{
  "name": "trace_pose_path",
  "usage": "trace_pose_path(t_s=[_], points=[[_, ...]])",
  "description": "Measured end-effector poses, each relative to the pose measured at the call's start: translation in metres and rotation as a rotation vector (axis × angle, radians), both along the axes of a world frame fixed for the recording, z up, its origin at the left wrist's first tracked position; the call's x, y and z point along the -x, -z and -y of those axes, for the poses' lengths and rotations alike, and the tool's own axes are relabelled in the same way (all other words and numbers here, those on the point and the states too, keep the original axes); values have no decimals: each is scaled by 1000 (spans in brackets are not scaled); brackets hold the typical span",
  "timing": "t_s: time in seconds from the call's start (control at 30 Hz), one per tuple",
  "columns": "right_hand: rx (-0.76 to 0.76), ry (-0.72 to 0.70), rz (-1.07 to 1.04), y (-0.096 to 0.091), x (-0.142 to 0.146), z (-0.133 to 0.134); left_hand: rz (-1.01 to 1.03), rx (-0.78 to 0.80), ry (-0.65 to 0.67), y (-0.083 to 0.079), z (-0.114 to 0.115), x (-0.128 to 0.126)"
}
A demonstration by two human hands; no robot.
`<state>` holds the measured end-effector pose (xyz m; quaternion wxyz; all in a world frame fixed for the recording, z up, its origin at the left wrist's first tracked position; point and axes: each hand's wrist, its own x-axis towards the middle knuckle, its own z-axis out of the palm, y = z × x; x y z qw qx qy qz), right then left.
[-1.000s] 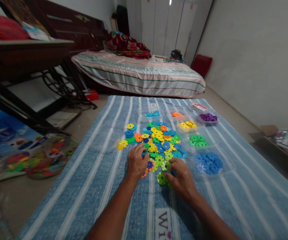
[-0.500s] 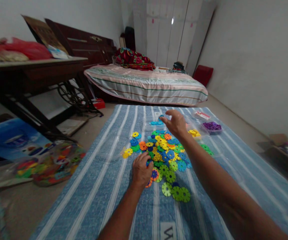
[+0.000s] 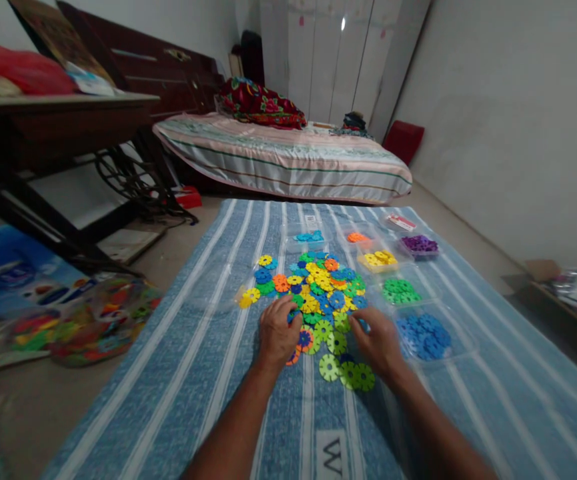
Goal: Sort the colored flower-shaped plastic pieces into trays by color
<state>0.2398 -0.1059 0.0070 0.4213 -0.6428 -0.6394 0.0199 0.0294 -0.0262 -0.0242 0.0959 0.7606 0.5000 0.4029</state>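
A loose heap of notched plastic snowflake discs [image 3: 321,283] in yellow, green, blue and orange lies on the striped blue cloth. My left hand [image 3: 279,335] rests at the heap's near left edge, fingers curled, a bit of a blue disc [image 3: 293,315] showing between thumb and fingers. At the heap's right edge my right hand [image 3: 379,340] pinches a light blue disc [image 3: 364,325], mostly covered by the fingers. Light green discs [image 3: 348,375] lie between my forearms. An orange disc with a dark blue centre [image 3: 306,339] is beside my left thumb.
Clear boxes hold sorted discs: light blue [image 3: 309,237], orange [image 3: 358,237], yellow [image 3: 379,259], purple [image 3: 419,245], green [image 3: 401,291] and blue [image 3: 424,335]. Bags of colourful pieces [image 3: 103,327] lie on the left. Beyond are a bed [image 3: 288,160] and a sewing-machine table [image 3: 63,127].
My right hand has come back from above the light blue box to the heap's near right edge, and its fingers have closed on a disc. My left hand has stayed by the heap.
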Motion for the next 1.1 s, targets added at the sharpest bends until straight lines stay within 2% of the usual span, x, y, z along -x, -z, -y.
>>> trace_pose_path(t_s=[0.17, 0.33, 0.57, 0.8, 0.93, 1.1], points=[[-42, -30, 115, 11, -6, 32, 3, 4, 19, -1, -2, 1], [-38, -6, 165, 23, -3, 45, 5, 13, 19, -1, -3, 1], [-40, 133, 289, 34, -3, 30, 7, 23, 27, -3, -4, 2], [140, 280, 472, 38, 3, 11, 11, 20, 31, -4, -3, 2], [198, 303, 489, 35, 5, 10, 11, 26, 26, -4, -3, 3], [147, 288, 547, 33, 3, 11, 19, 30, 22, -1, -3, 3]])
